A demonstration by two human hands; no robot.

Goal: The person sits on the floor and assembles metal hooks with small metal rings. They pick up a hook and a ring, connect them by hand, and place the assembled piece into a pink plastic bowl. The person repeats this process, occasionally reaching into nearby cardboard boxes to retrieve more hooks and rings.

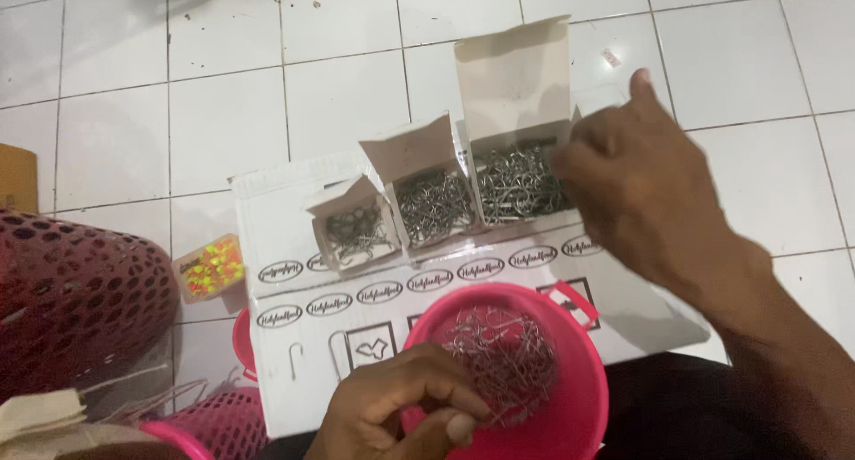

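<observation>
Head view, looking down at tiled floor (267,113), white w/ dark grout. Item 1: flat white cardboard carton (294,335) lying on floor, used as work surface, oval printed marks in rows plus symbol boxes along near edge. Item 2: three small open cardboard boxes set in a row on carton, flaps up, sizes stepping up L to R: small box (343,212), medium box (419,153), large box (517,77). All three hold tangled grey metal fish hooks; large one fullest. Item 3: pink plastic bowl (579,398) at near edge of carton, round, w/ loose pile of hooks (503,353) inside. Right hand (641,184) reaches over right end of large box, fingers curled down into hooks there, thumb up; fingertips hidden, so whether it grips anything can't be told. Left hand (401,407) at near-left rim of pink bowl, fingers pinched narrow, thumb against forefinger; seems to hold a thin hook or two, too small to confirm. Misc: small clear packet of yellow-orange beads (211,268) on floor just left of carton; dark red mesh basket (76,300) at far left; pink mesh basket (227,420) bottom left, near left hand.
</observation>
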